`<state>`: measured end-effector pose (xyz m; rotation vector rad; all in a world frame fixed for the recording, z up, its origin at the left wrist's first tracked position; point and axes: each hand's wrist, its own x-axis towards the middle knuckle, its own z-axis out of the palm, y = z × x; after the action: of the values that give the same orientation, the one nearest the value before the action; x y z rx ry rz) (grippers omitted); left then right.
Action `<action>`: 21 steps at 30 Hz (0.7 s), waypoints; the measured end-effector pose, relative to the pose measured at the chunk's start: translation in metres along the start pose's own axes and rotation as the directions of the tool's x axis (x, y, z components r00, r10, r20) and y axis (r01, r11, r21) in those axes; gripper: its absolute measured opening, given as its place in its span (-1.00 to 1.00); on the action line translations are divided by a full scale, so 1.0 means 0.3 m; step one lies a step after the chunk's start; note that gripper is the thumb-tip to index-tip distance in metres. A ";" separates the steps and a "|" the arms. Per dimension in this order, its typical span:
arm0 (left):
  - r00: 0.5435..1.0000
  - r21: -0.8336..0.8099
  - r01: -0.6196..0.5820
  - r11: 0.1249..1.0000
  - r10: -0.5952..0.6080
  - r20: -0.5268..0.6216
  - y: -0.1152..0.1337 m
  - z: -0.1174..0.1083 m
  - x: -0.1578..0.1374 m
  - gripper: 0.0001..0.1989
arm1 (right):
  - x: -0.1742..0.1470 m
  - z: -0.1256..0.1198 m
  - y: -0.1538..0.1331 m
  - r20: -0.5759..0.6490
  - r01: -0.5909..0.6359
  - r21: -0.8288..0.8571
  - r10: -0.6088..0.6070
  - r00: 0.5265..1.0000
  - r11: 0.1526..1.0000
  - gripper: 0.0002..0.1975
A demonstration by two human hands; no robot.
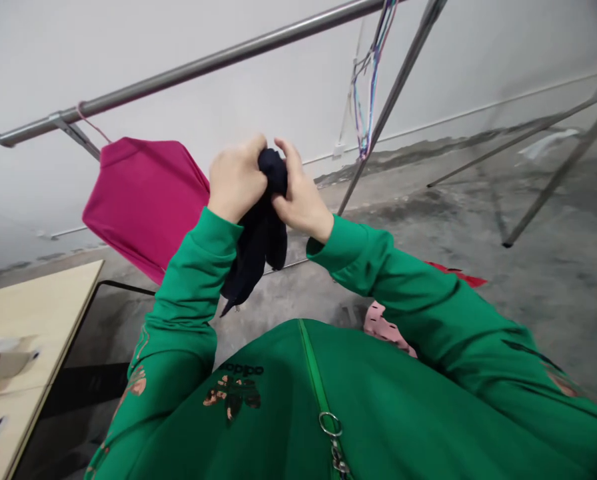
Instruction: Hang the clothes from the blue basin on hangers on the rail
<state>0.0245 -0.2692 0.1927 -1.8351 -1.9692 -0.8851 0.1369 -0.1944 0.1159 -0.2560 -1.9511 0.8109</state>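
Note:
A dark navy, bunched-up piece of cloth (258, 240) hangs down between my hands; its exact kind of garment does not show. My left hand (237, 177) is closed round its upper left side. From the right, my right hand (302, 197) grips the gathered top, thumb below and fingers above. The loose folds dangle below my wrists over the floor. Close by my left forearm, a magenta garment (146, 200) hangs on a pink hanger (93, 125) from a metal rail (218, 63).
Several thin coloured hangers (368, 93) dangle from the rail near a slanting rack pole (393, 100). A pale wooden table (53, 300) stands at lower left. Pink cloth (386, 328) and a red item (461, 273) lie low on the right. More metal legs (553, 183) stand far right.

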 end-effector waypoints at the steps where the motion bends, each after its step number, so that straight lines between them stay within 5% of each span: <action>1: 1.000 -0.042 -0.018 0.999 0.019 0.009 -0.048 0.003 -0.013 -0.86 | 0.026 0.021 0.003 -0.007 -0.012 -0.003 0.012 1.000 1.000 -0.49; 4: 0.998 -0.164 -0.009 0.986 0.018 0.053 -0.229 0.034 -0.090 -0.70 | 0.098 0.048 0.016 -0.031 -0.074 0.046 0.075 0.997 0.996 -0.75; 7: 0.982 -0.277 0.131 0.952 -0.086 0.167 -0.391 0.128 -0.235 -0.54 | 0.144 0.065 -0.004 -0.030 -0.144 0.150 0.150 0.988 0.978 -0.91; 10: 0.896 -0.320 0.415 0.852 -0.322 0.305 -0.492 0.243 -0.394 -0.54 | 0.157 0.095 -0.028 0.040 -0.204 0.241 0.200 0.979 0.949 -0.92; 13: 0.847 -0.292 0.523 0.801 -0.453 0.277 -0.555 0.303 -0.496 -0.62 | 0.149 0.115 -0.012 0.122 -0.251 0.265 0.226 0.967 0.931 -0.91; 17: 0.857 -0.353 0.484 0.801 -0.352 0.376 -0.602 0.285 -0.539 -0.77 | 0.127 0.094 0.046 0.126 -0.306 0.277 0.281 0.951 0.911 -0.84; 21: 0.795 -0.448 0.468 0.762 -0.141 0.591 -0.582 0.231 -0.535 -0.62 | 0.101 0.032 0.080 0.096 -0.352 0.279 0.339 0.936 0.894 -0.75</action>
<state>-0.1113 -0.3504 0.0027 -2.3019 -2.6362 -1.3132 0.1099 -0.1654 0.1190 -0.4169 -1.8198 1.3359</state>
